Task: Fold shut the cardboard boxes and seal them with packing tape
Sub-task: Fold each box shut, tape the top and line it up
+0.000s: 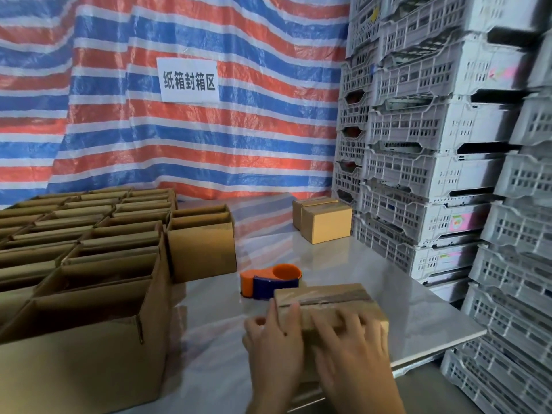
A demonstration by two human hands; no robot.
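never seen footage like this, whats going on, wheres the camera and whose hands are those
There is no machine: a person wears one camera on their head, looking forward and down, so these are their own hands. The left hand and the right hand, which is blurred, rest on a small cardboard box with shiny tape along its top. Neither holds the orange and blue tape dispenser, which sits on the table just behind that box. To the left stand many open boxes; at the back, closed boxes beside stacked grey crates.
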